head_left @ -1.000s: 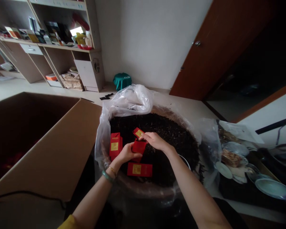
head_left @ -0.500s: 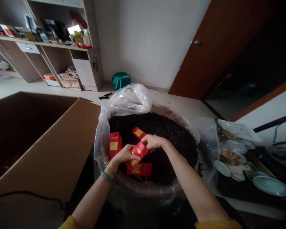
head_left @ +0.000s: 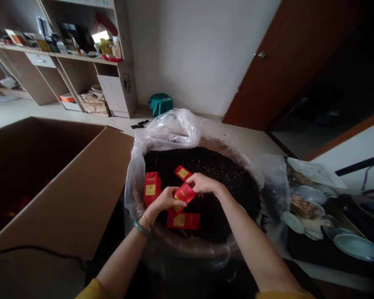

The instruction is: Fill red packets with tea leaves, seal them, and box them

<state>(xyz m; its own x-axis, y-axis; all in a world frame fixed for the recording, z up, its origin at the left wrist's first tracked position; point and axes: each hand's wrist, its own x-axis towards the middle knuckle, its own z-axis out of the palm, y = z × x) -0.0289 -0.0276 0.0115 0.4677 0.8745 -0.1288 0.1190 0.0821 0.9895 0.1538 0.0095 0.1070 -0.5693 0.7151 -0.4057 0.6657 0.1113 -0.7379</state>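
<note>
A red packet [head_left: 185, 193] with gold print is held between both hands, above dark loose leaves [head_left: 215, 170] that look like tea. My left hand [head_left: 166, 199] grips its lower left part, the thumb lying across the front. At the upper right edge, my right hand [head_left: 202, 184] pinches the packet; its fingertips are partly hidden. More red packets rest on the leaves: a stack [head_left: 151, 189] left of my left hand, one [head_left: 182, 172] behind my hands, and one lying flat [head_left: 190, 221] below them. A plastic-lined round basket [head_left: 134, 182] contains the leaves.
An open cardboard box [head_left: 112, 162] stands on the left, with red things dimly visible inside. Dishes and a lidded glass bowl [head_left: 308, 199] are on the right. Behind are a green cloth-covered object [head_left: 161, 104], a desk [head_left: 81, 60] and a brown door [head_left: 255, 79].
The view has shifted slightly, so the scene sits a little further right. Both hands keep hold of the red packet in nearly the same pose.
</note>
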